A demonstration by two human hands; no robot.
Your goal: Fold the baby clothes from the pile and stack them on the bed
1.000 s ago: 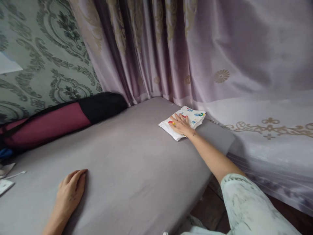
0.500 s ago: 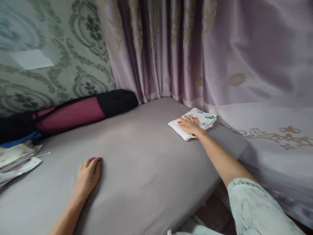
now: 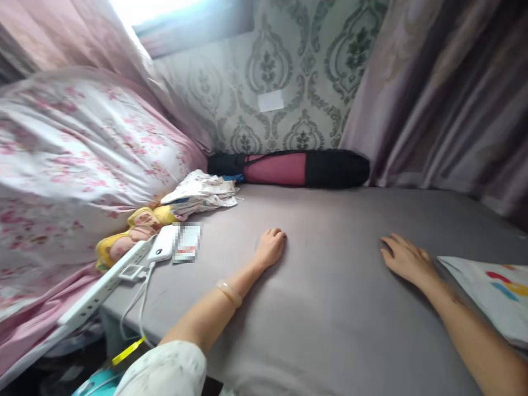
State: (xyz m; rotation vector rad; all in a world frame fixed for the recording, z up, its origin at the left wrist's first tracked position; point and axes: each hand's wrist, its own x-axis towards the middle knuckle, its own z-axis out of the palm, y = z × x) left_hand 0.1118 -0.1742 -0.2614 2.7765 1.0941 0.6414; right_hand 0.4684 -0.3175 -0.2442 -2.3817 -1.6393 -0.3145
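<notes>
Beside the right hand (image 3: 407, 260), grip spread and empty, the folded cloth (image 3: 499, 297) points one corner left.

The right edge cuts off your cloth (image 3: 490, 297) and right forearm (image 3: 474, 341); the bottom edge crops your left sleeve (image 3: 165, 366) and a teal thing (image 3: 97, 382). Blocky pixels blur the card (image 3: 187, 242).

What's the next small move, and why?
I'd probably reach the left hand toward the bunched white clothes: they lie loose on its side, while the right hand rests open beside the printed cloth.
</notes>
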